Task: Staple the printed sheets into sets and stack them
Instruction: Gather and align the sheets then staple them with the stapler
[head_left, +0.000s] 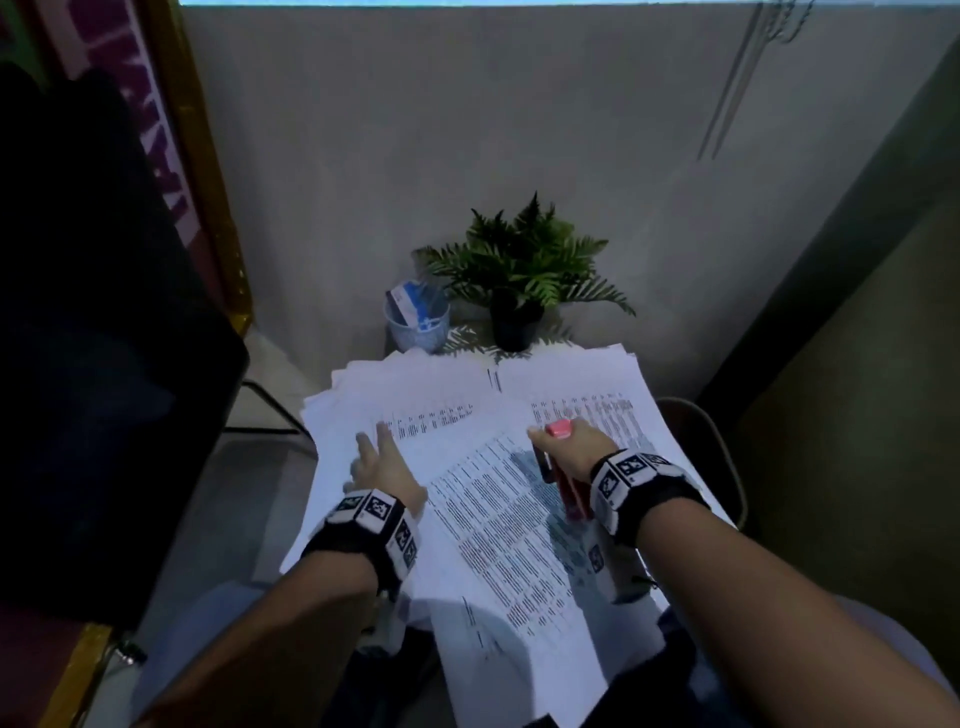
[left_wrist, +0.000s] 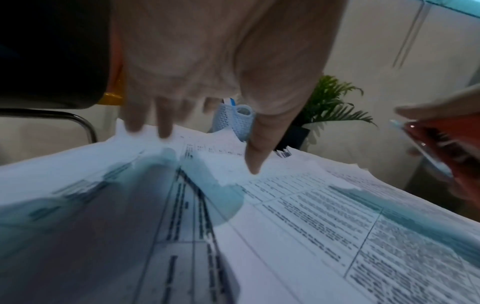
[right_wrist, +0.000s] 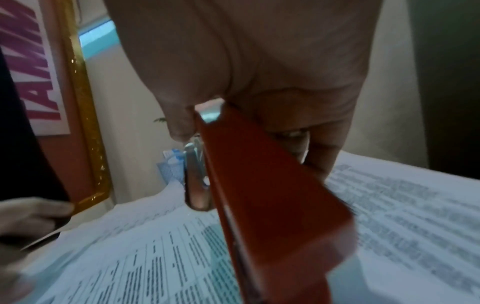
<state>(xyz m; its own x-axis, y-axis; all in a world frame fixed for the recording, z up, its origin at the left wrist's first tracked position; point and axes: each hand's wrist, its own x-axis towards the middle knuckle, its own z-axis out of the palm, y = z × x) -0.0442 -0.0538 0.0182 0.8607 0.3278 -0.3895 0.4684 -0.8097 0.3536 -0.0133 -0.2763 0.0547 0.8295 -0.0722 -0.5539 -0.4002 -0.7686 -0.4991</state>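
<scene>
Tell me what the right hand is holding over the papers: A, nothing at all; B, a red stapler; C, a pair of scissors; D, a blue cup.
B: the right hand has its fingers wrapped round a red stapler, held above the printed sheets.

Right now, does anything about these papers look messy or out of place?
Yes. The printed sheets lie in loose fanned piles with ragged, unaligned edges, and the nearest sheet sits skewed across them, overhanging toward the person. The right hand holds the red stapler; the left hand hovers open.
</scene>
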